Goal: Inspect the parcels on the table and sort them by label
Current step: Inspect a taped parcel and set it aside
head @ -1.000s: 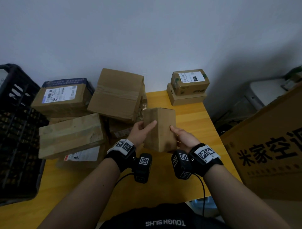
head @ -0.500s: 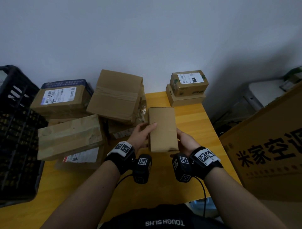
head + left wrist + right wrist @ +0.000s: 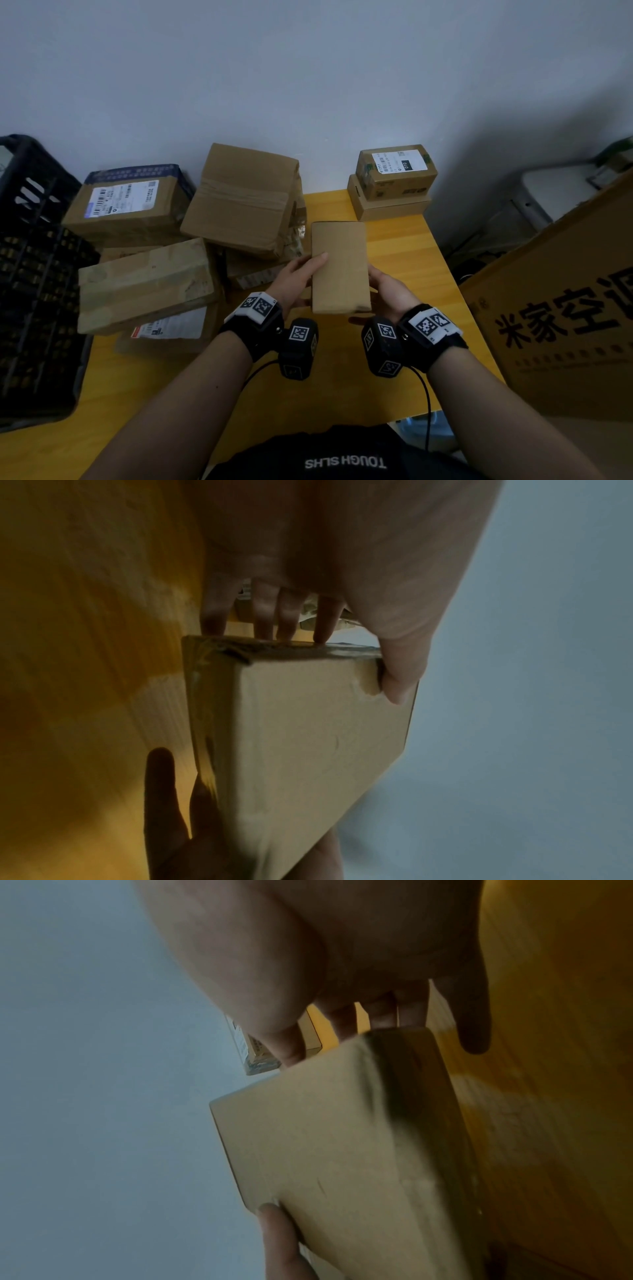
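A plain box [image 3: 339, 267] is being held above the yellow table [image 3: 404, 260] between both hands, near the person's chest, its long side running away from the body. It is being gripped on its left edge by the left hand [image 3: 295, 281], with the thumb laid over the top face and the fingers [image 3: 263, 612] tucked beneath; in the left wrist view the thumb is being pressed against a corner. Its right side is being cradled by the right hand [image 3: 388, 291], with the fingers [image 3: 346, 1020] curled under the box and the little finger held clear. No label is being shown on the upper face. Just left of the box, a heap of parcels is being kept on the table: a taped parcel [image 3: 144, 282] in front, a tilted parcel [image 3: 241, 198] behind it, and a labelled parcel [image 3: 126, 205] farther left. A black crate [image 3: 30, 274] is being seen at the far left edge. At the far right corner of the table, a small labelled parcel [image 3: 397, 169] is being carried on a flat carton [image 3: 390, 207], well apart from the heap. A large printed carton [image 3: 565, 308] is being seen at the right, beside the table.
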